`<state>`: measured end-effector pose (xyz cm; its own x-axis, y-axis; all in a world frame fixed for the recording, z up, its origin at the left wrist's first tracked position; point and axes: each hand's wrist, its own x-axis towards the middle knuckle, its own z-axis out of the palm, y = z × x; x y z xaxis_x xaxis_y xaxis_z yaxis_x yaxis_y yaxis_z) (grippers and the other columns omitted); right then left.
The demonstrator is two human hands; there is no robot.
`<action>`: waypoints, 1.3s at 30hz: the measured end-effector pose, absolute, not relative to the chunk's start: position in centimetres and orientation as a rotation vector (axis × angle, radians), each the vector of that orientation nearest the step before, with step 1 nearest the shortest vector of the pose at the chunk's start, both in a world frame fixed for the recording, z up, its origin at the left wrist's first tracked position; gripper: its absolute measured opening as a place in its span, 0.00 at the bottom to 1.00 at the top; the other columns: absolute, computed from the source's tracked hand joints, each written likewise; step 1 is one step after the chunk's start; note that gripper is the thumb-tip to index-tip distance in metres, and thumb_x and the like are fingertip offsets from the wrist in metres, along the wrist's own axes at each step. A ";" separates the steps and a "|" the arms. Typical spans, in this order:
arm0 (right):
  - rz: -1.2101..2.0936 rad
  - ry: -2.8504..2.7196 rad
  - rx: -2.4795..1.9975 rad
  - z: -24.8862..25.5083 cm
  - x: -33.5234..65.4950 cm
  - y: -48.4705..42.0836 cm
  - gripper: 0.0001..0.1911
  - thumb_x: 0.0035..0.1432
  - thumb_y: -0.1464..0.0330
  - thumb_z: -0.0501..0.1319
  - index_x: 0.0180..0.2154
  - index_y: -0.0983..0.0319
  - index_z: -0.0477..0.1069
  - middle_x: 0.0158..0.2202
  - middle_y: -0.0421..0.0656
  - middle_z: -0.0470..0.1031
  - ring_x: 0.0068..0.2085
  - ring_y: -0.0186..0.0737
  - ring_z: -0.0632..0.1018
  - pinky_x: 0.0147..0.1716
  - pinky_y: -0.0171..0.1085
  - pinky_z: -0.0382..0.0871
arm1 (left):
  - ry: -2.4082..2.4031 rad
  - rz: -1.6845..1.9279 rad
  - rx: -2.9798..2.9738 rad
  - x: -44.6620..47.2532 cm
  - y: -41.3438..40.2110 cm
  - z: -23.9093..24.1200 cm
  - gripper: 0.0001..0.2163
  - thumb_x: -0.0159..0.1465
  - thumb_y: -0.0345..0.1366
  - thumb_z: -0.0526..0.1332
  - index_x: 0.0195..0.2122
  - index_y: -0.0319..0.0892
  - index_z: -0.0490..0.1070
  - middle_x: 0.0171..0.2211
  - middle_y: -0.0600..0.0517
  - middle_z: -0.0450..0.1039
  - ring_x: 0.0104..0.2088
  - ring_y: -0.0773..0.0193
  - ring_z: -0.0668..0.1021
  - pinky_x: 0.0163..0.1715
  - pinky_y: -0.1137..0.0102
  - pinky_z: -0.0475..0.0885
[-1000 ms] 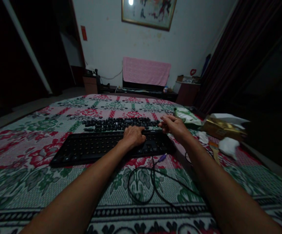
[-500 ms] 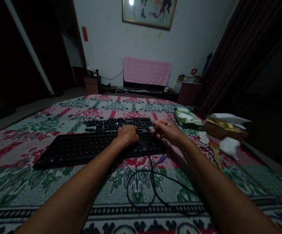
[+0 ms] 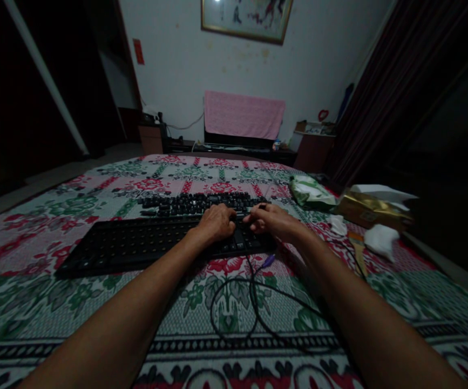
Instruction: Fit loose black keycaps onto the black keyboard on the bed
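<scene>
A black keyboard [image 3: 136, 246] lies at a slant on the cloth, most of its key places bare of caps, with some keycaps in place at its right end. Behind it loose black keycaps [image 3: 177, 204] lie in rough rows. My left hand [image 3: 216, 221] rests over the keyboard's right half, its fingers bent down and closed; what they grip is hidden. Close beside it, my right hand [image 3: 272, 220] is above the right end, thumb and fingers pinched together. A small dark piece, apparently a keycap [image 3: 263, 206], shows at its fingers.
A black cable [image 3: 253, 302] with a purple plug [image 3: 269, 261] loops in front of the keyboard. At right are a brush [image 3: 357, 251], crumpled white tissue [image 3: 381, 241], a gold tissue box [image 3: 373, 210] and a green-white packet [image 3: 310, 192]. Patterned cloth [image 3: 75, 319] covers the surface.
My left hand has shifted slightly right along the keyboard. My right hand has moved a little left and down, closing the gap, and a dark piece now shows at its fingers.
</scene>
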<state>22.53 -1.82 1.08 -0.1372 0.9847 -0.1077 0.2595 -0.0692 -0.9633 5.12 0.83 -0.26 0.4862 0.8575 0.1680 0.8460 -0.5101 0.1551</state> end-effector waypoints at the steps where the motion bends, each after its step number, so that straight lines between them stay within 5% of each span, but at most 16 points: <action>1: 1.189 -1.518 -1.443 1.0 22.5 -1.7 0.07 0.55 0.66 0.55 0.29 0.63 0.66 0.29 0.44 0.76 0.22 0.30 0.72 0.23 0.30 0.66 | 1.530 0.344 2.664 5.1 0.8 -0.3 0.19 0.56 0.34 0.53 0.48 0.46 0.71 0.47 0.48 0.71 0.48 0.57 0.73 0.50 0.65 0.65; 5: 0.905 -1.657 -1.651 0.7 22.8 -1.2 0.10 0.55 0.65 0.52 0.27 0.63 0.66 0.18 0.41 0.70 0.19 0.31 0.69 0.20 0.29 0.62 | 1.534 0.322 2.657 5.1 1.0 -0.3 0.19 0.56 0.35 0.53 0.49 0.46 0.70 0.47 0.48 0.71 0.48 0.57 0.72 0.51 0.66 0.65; 20: 0.899 -1.383 -1.550 0.2 22.8 -1.5 0.07 0.52 0.71 0.58 0.32 0.60 0.59 0.24 0.38 0.72 0.21 0.30 0.72 0.19 0.29 0.64 | 1.506 0.391 2.637 4.2 -0.3 -0.5 0.15 0.61 0.36 0.50 0.47 0.42 0.70 0.46 0.47 0.72 0.48 0.61 0.73 0.50 0.69 0.65; 39: 0.375 -1.752 -1.763 1.9 22.8 -4.3 0.07 0.52 0.66 0.58 0.32 0.63 0.70 0.22 0.41 0.74 0.24 0.34 0.74 0.26 0.31 0.65 | 1.677 0.444 2.666 4.5 -0.3 -1.7 0.17 0.62 0.44 0.50 0.46 0.44 0.70 0.44 0.46 0.70 0.44 0.56 0.71 0.46 0.63 0.64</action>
<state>22.76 -4.35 1.92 0.0808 0.9721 0.2202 0.7971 0.0695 -0.5998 4.45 -0.35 -1.68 0.4052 0.8781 0.2543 0.8889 -0.4434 0.1148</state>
